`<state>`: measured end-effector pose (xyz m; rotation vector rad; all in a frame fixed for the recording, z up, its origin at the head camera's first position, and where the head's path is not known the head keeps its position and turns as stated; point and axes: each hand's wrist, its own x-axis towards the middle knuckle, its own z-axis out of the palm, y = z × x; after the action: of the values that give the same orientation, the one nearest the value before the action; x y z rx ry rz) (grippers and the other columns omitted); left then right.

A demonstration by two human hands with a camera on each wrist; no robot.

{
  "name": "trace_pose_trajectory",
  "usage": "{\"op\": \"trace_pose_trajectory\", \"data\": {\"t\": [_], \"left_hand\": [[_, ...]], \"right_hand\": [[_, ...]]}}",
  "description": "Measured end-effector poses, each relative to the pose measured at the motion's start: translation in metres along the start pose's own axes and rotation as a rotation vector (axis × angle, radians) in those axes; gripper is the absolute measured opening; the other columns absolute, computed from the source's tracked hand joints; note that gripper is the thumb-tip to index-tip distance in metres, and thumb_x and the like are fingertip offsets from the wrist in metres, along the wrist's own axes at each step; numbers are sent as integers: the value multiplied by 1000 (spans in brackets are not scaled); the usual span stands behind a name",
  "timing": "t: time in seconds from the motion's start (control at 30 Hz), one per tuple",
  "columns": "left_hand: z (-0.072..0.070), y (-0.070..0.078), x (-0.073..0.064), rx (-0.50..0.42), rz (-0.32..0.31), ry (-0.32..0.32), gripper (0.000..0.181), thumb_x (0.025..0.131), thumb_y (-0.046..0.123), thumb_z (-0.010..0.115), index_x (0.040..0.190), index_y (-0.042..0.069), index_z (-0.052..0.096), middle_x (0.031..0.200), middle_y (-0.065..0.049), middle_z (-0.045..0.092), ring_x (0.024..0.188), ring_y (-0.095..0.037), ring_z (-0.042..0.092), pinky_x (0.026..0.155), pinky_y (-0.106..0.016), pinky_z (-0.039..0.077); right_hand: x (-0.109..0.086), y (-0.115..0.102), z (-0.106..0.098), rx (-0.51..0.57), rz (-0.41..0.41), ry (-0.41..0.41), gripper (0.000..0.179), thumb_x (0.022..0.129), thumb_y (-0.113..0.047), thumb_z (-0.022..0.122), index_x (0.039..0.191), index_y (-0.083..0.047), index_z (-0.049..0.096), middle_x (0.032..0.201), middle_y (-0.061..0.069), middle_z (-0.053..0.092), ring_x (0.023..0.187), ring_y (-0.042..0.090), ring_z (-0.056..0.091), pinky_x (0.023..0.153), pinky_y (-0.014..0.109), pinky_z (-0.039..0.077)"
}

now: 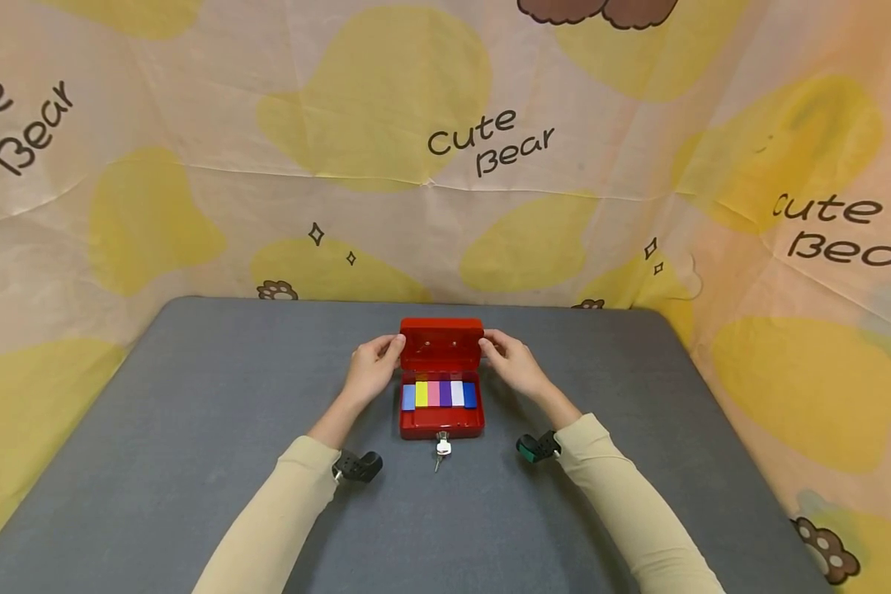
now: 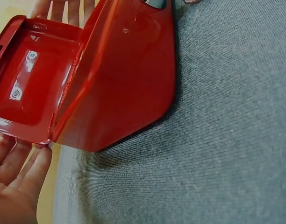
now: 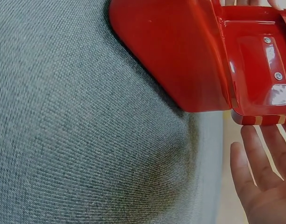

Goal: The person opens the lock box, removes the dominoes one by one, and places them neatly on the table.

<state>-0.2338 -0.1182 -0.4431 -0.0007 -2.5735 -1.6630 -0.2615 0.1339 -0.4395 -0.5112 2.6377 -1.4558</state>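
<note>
A red metal cash box (image 1: 423,431) stands on the grey table with its lid (image 1: 441,353) raised. Inside lies a row of several small blocks (image 1: 445,394) in light blue, yellow, pink, purple, white and blue. A key (image 1: 444,450) sits in the lock at the front, a second one dangling below it. My left hand (image 1: 371,367) holds the lid's left edge, thumb toward the front and fingers behind. At the opposite edge, my right hand (image 1: 516,365) holds the lid likewise. The wrist views show fingertips (image 3: 249,133) against the lid's side; the thumbs are out of sight there.
The grey cloth-covered table (image 1: 215,429) stretches around the box. Behind it and at both sides hangs a pale curtain (image 1: 386,107) with yellow patches and "Cute Bear" lettering. Each wrist wears a small black device (image 1: 360,467).
</note>
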Motion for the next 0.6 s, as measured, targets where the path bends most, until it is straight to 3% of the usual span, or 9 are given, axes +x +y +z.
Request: {"op": "trace_pose_trajectory", "data": {"t": [0.3,0.6], "left_hand": [[-2,-1,-2,20,6,-39,47,94,33,51,126,-1,53,118,-18,61,99,-29,64,86,-39,51],[-5,-4,-13,84,43,-108,50,91,28,56,132,1,46,125,-18,57,110,-29,59,90,-41,49]], "right_hand": [[1,2,1,14,-1,-3,36,96,-26,49,126,-6,51,117,13,60,103,25,61,83,37,52],[2,3,1,-5,9,-2,36,96,-27,48,125,-6,51,117,12,60,103,25,61,83,37,52]]}}
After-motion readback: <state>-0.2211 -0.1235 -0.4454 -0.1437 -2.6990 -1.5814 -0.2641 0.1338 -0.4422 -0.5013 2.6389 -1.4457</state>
